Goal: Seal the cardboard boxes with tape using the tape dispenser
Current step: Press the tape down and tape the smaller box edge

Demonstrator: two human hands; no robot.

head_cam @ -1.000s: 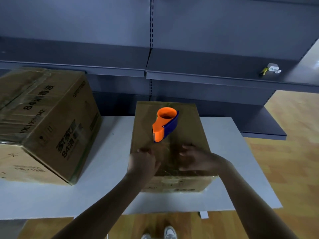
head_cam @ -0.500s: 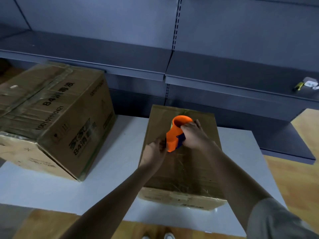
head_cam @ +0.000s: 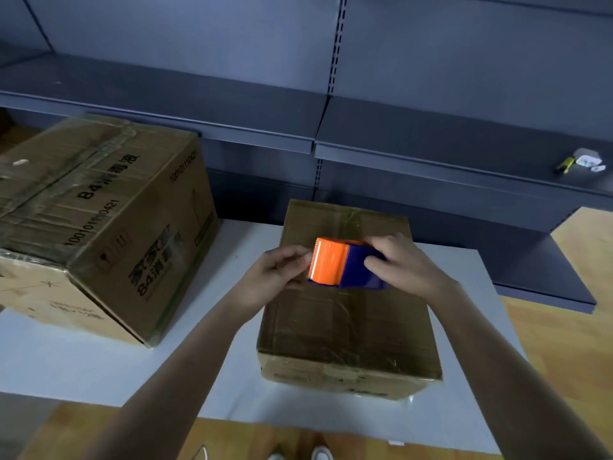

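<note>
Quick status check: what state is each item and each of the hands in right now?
tape dispenser, held over the small box by both hands.
right hand, grips the blue body.
left hand, pinches the toothed orange end.
small box, flaps closed, clear tape over top, flat on the table.
large box, closed, taped, tilted on another box.

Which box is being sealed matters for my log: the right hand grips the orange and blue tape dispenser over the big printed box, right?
Wrong box. The head view shows the right hand gripping the orange and blue tape dispenser over the smaller plain box; the big printed box sits apart to its left.
</note>
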